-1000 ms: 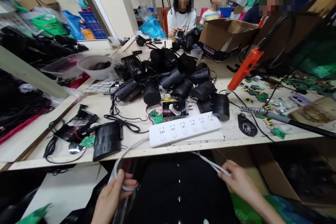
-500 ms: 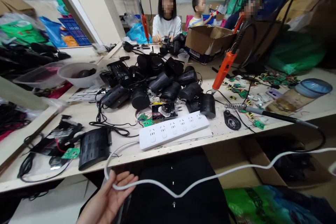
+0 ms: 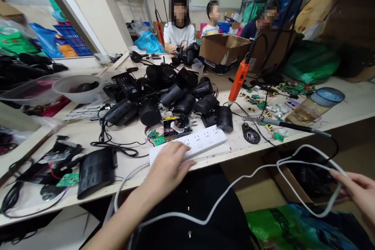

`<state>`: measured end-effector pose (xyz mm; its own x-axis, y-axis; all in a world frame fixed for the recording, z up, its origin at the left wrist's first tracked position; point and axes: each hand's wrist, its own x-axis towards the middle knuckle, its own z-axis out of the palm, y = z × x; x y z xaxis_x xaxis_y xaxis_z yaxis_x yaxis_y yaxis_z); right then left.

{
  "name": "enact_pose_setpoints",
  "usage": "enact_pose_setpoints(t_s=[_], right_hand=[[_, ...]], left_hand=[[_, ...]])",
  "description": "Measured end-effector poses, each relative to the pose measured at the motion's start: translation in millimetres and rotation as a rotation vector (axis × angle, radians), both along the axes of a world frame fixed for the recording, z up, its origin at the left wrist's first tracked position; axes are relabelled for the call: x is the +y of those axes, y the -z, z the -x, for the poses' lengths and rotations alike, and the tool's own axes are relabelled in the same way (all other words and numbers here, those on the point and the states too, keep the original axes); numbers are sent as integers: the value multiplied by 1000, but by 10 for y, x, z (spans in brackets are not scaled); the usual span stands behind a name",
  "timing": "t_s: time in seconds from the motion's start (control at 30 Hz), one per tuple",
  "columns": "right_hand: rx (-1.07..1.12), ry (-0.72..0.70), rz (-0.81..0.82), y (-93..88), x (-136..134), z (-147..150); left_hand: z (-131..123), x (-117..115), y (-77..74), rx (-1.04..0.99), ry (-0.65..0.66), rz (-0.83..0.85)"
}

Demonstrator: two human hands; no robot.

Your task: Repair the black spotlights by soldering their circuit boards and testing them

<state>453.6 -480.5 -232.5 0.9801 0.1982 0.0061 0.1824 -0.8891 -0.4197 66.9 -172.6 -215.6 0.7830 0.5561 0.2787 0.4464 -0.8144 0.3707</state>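
Note:
My left hand (image 3: 166, 166) lies palm down on the left end of a white power strip (image 3: 202, 142) at the front edge of the workbench (image 3: 249, 146); its fingers are stretched out flat. The strip's white cable (image 3: 222, 197) runs off the bench, sags across my dark lap and rises to the far right. There my right hand (image 3: 356, 193) holds a loop of that cable, fingers curled round it. Just behind the strip lies a small black part with green circuit boards (image 3: 172, 127).
A heap of black lamp housings (image 3: 172, 93) fills the bench middle. An orange electric screwdriver (image 3: 238, 82) hangs above it. A soldering iron (image 3: 290, 125), green boards, a jar (image 3: 313, 107), a white bowl (image 3: 76, 88) and a cardboard box (image 3: 224, 52) stand around. Three people sit at the far end.
My left hand let go of the cable and moved up onto the power strip. My right hand swung far right, then came back into view gripping a loop of cable. The camera turned right.

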Motion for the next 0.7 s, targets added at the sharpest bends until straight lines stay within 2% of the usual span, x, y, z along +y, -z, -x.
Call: enact_pose_setpoints(t_s=[0.03, 0.1, 0.2, 0.3, 0.43, 0.57, 0.7], right_hand=[[84, 77, -21, -24, 77, 107], [194, 147, -88, -26, 180, 275], [230, 131, -154, 106, 214, 368], [253, 124, -196, 315, 213, 341], [333, 69, -328, 501, 321, 292], [276, 60, -270, 500, 479, 256], [248, 23, -132, 483, 539, 164]], left_hand=[[-217, 55, 15, 92, 74, -25], [-507, 149, 65, 243, 97, -68], [-628, 226, 154, 344, 78, -92], [-596, 219, 203, 362, 106, -114], [-551, 197, 172, 365, 146, -36], [-366, 282, 120, 310, 161, 48], [-119, 381, 173, 220, 218, 130]])
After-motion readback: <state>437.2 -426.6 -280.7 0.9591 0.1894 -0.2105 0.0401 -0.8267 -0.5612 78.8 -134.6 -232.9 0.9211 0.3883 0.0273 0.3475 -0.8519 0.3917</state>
